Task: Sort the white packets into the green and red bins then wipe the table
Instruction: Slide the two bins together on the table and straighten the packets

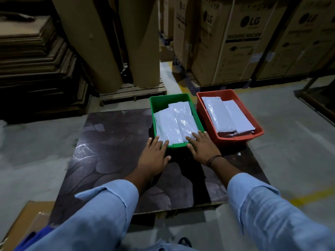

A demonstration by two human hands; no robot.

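Left hand (155,154), right hand (203,147): both flat, fingers straight and spread, gripping nothing. Tips lie over near rim of green bin (168,96), touching white packets (174,124) inside. Bin at 12 o'clock from our fingers, long axis 12–6. Red bin (235,139), also loaded, at 2 o'clock; right hand nearer. We judge sorting done, table (112,142) wipe next.

White packets (174,124); green bin (161,103); red bin (241,137); dark marbled table (108,151).

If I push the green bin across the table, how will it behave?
The green bin probably slides easily, since the table looks glossy. Low and wide, it seems unlikely to tip. Its shiny packets may shift inside.
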